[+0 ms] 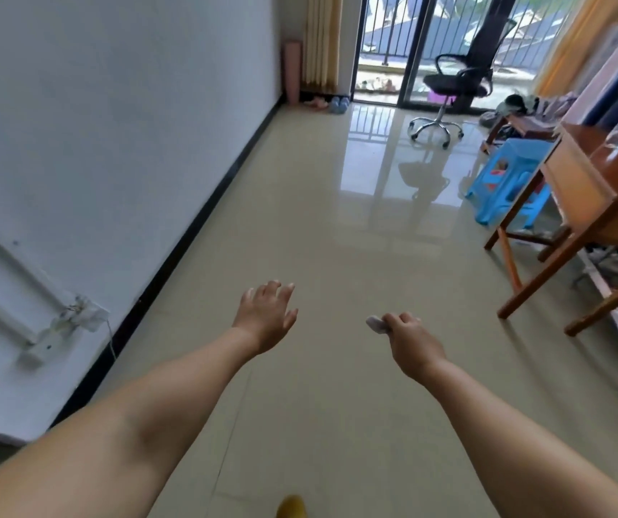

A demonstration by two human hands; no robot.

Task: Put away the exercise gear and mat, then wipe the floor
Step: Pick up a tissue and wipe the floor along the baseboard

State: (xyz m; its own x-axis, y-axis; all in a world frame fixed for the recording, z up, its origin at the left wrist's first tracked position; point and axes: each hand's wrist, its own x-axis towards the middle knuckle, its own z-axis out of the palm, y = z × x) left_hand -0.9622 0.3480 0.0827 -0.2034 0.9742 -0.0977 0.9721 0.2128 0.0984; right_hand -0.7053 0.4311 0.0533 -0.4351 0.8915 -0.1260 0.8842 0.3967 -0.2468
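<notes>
No text, label or number is legible on anything here.

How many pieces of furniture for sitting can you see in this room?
2: a black office chair by the balcony door, and a blue plastic stool tucked under the wooden table. Clutter at right may hide others.

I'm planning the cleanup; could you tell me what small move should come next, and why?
Probably bend down and bring the right hand with its small white wipe to the floor: the rolled pink mat already stands in the far corner, and the left hand is free.
</notes>
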